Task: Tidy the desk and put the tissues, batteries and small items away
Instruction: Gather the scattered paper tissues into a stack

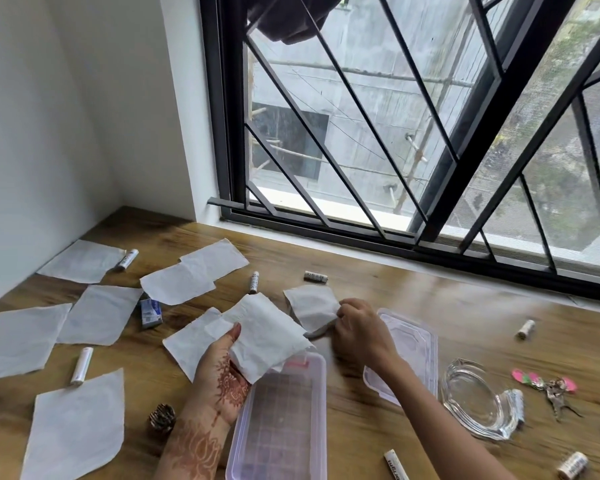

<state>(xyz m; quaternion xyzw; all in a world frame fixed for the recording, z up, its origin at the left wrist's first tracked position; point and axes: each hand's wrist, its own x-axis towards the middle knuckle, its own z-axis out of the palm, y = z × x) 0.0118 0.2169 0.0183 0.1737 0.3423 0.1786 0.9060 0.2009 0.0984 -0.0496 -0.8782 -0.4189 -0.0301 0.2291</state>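
My left hand (222,368), marked with henna, holds a folded white tissue (264,334) above the near end of a clear plastic box (281,431). My right hand (357,327) pinches the edge of another tissue (312,304) lying on the wooden desk. Several more tissues lie flat to the left, one of them (80,427) at the front. White batteries are scattered about: one (81,365) at the left, one (253,282) in the middle, one (315,277) near the window.
The box's clear lid (413,344) lies behind my right arm. A glass ashtray (478,400) and a bunch of keys with pink tags (548,384) sit at the right. A small blue box (150,312) and a brown pine-cone-like item (161,419) lie at the left.
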